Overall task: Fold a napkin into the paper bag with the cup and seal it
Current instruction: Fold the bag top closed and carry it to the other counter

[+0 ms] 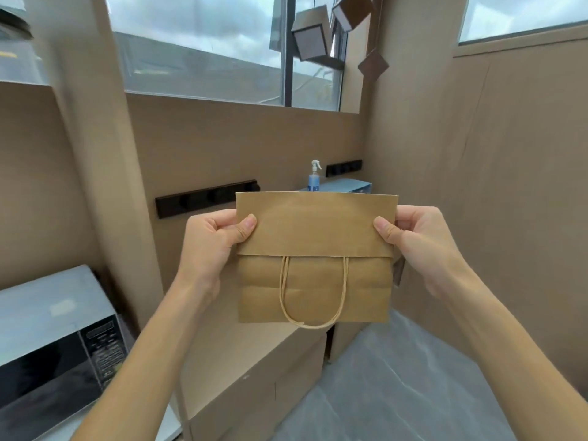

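Observation:
A flat brown paper bag [315, 227] is held up in the air in front of me, above the counter. Its upper part is folded down toward me as a wide flap, and a twisted paper handle [313, 294] hangs in a loop below the flap's edge. My left hand [213, 243] pinches the bag's left edge, thumb on the front of the flap. My right hand [420, 240] pinches the right edge the same way. No cup and no napkin can be seen.
A microwave [54, 342] stands at the lower left. A brown counter [241, 354] runs below the bag. A blue spray bottle [314, 177] stands at the back by a grey box [346, 185]. Grey floor lies lower right. Box lamps [313, 35] hang overhead.

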`<action>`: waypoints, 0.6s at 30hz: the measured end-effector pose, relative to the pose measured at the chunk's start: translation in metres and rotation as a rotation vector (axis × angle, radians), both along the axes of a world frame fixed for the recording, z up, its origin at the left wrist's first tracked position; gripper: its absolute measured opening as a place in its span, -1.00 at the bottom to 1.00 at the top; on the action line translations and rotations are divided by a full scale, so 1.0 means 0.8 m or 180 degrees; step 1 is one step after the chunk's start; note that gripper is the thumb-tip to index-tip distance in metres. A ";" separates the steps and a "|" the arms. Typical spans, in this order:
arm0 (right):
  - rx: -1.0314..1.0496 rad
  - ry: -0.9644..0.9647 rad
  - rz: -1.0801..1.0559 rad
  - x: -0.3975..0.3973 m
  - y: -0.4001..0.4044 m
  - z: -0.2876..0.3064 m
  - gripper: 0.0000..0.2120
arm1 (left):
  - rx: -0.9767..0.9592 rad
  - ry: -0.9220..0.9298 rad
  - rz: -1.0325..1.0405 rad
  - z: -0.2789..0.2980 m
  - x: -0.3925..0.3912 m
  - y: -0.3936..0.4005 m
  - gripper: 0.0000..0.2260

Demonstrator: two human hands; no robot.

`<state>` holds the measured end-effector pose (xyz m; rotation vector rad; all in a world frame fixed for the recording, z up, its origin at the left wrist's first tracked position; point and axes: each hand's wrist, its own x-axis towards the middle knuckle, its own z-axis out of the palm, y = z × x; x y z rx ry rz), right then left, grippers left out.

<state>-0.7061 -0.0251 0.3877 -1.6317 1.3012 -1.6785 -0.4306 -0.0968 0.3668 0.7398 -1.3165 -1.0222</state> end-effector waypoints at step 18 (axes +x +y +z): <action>0.0381 0.0079 0.0561 -0.084 -0.194 -0.042 -0.75 | 0.0128 -0.0036 0.0664 -0.044 -0.072 -0.117 -0.89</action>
